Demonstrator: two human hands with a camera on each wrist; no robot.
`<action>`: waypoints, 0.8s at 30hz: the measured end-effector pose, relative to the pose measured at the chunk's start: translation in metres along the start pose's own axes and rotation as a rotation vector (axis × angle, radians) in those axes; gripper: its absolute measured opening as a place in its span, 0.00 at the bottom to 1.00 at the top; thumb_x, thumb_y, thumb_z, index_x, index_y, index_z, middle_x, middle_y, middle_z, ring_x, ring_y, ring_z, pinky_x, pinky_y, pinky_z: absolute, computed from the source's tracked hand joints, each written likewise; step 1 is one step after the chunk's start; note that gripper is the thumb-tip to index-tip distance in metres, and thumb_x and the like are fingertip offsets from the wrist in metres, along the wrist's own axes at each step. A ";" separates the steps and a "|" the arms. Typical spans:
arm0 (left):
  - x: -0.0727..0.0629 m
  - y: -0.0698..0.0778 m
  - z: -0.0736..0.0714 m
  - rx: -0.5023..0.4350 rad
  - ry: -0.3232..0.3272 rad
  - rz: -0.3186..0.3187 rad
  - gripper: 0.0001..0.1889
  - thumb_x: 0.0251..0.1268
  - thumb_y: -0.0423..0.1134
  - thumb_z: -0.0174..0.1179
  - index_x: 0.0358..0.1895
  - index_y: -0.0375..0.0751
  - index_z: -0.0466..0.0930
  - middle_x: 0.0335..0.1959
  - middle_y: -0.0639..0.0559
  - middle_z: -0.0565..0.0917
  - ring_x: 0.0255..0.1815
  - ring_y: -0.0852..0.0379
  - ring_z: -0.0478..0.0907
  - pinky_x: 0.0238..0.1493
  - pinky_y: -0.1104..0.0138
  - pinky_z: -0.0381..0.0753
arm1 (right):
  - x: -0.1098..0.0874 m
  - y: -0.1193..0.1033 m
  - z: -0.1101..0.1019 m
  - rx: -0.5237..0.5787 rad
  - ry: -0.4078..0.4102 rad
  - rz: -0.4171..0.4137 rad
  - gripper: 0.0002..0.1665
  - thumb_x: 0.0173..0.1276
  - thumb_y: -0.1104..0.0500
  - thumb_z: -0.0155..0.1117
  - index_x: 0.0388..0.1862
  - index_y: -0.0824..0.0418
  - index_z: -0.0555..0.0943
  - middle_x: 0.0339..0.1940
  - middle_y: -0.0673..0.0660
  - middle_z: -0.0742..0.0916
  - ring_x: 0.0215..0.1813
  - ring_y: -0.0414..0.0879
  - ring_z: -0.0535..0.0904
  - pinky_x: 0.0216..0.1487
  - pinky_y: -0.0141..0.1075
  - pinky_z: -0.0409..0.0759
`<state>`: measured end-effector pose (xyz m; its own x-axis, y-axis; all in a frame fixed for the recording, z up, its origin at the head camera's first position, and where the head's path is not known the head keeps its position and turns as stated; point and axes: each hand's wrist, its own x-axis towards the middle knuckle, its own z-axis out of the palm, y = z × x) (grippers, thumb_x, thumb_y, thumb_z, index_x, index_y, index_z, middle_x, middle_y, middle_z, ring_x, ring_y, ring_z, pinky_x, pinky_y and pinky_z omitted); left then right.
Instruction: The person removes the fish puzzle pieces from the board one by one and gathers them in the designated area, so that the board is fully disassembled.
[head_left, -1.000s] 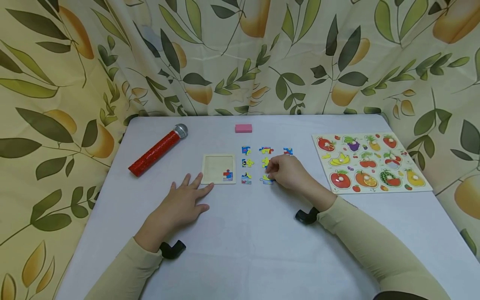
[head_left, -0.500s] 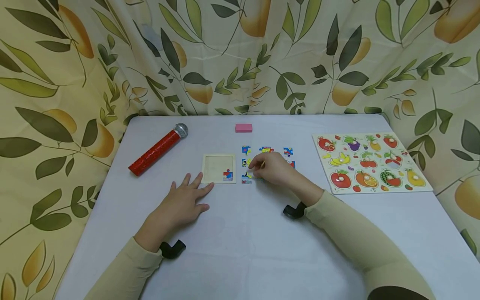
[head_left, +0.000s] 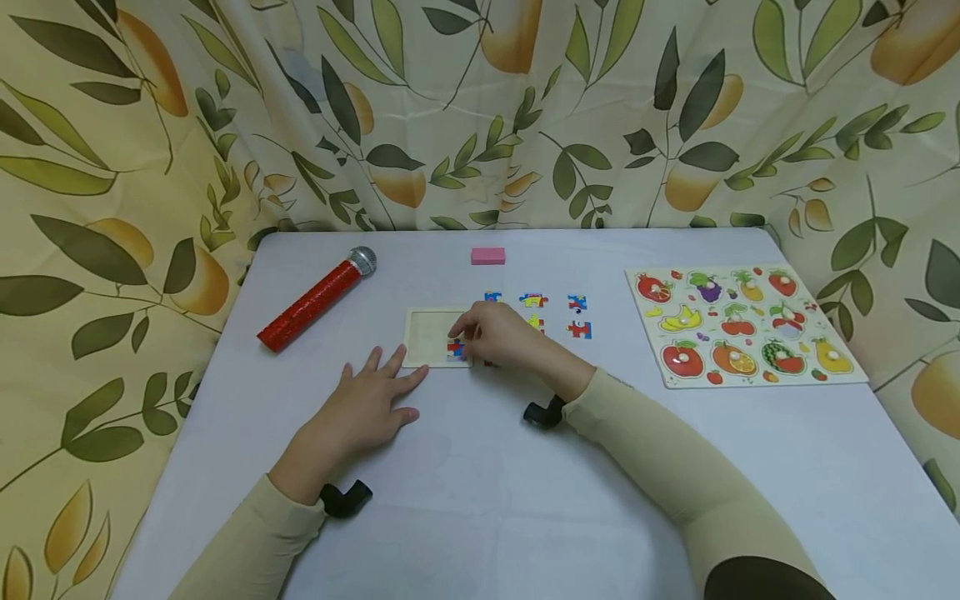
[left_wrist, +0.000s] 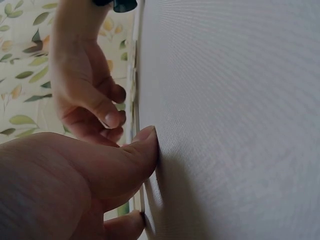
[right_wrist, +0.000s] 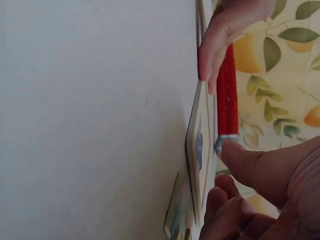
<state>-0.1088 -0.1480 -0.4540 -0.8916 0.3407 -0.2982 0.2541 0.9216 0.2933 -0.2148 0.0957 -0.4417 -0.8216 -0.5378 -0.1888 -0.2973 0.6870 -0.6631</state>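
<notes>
My left hand lies with fingers spread on the white table, fingertips touching the near edge of a small square wooden puzzle tray. One red-and-blue jigsaw piece sits in the tray's near right corner. Over the tray's right side is my right hand, thumb and fingers curled together; it appears to pinch a jigsaw piece that is mostly hidden by the fingers. Loose jigsaw pieces lie in rows to the right of the tray, some covered by the right hand. Another loose piece shows beside the tray in the right wrist view.
A red toy microphone lies at the back left. Behind the pieces is a pink block. On the right rests a fruit puzzle board. A leaf-and-fruit patterned curtain hangs along the table's far side.
My right hand has travelled left from the near piece of the middle column to above the tray's right side. The left hand and the tray have stayed put.
</notes>
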 end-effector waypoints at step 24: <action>-0.003 0.002 0.000 -0.007 0.024 0.008 0.35 0.73 0.53 0.68 0.82 0.61 0.70 0.88 0.40 0.58 0.89 0.25 0.49 0.77 0.20 0.51 | 0.007 -0.003 0.017 -0.133 0.002 -0.034 0.15 0.61 0.60 0.84 0.46 0.53 0.92 0.44 0.52 0.87 0.48 0.46 0.81 0.54 0.40 0.82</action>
<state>-0.1059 -0.1470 -0.4526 -0.8983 0.3435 -0.2739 0.2587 0.9175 0.3022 -0.2118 0.0820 -0.4534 -0.8108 -0.5612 -0.1663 -0.3868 0.7270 -0.5673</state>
